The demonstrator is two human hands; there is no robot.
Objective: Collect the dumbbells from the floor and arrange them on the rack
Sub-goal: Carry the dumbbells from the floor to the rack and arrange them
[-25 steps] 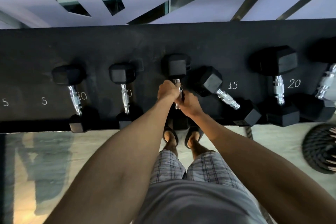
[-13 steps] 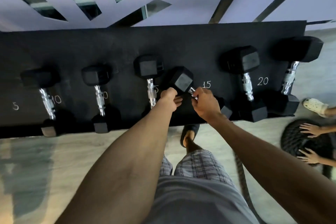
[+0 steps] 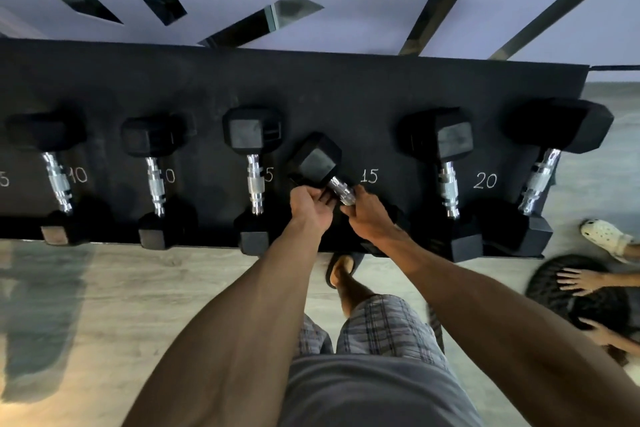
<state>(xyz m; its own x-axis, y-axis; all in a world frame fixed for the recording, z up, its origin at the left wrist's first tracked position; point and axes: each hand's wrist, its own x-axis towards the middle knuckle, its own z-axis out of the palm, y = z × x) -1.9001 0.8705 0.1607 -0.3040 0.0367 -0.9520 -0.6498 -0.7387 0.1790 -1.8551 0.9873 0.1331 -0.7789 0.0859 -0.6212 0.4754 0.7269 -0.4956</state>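
Note:
A black rack [image 3: 346, 87] with chalked weight numbers spans the view and carries several black hex dumbbells with chrome handles. One dumbbell [image 3: 317, 163] lies crooked by the "15" mark, its far head angled to the upper left. My right hand [image 3: 369, 215] grips its chrome handle. My left hand [image 3: 308, 206] cups the underside of its far head, fingers partly spread. Its near head is hidden behind my right hand. A straight dumbbell [image 3: 254, 180] sits just to its left, and two more [image 3: 448, 184] [image 3: 540, 180] lie by the "20" mark.
Further dumbbells [image 3: 57, 177] [image 3: 156, 180] rest at the "10" marks on the left. Another person's hands [image 3: 578, 281] press on a coiled black rope [image 3: 588, 298] on the floor at right, beside a white shoe [image 3: 606, 236]. My sandalled foot [image 3: 343, 269] stands under the rack's front edge.
Both hands let go of the straight dumbbell and moved right to the crooked one. My view shifted right, bringing the rack's right end and the other person into sight.

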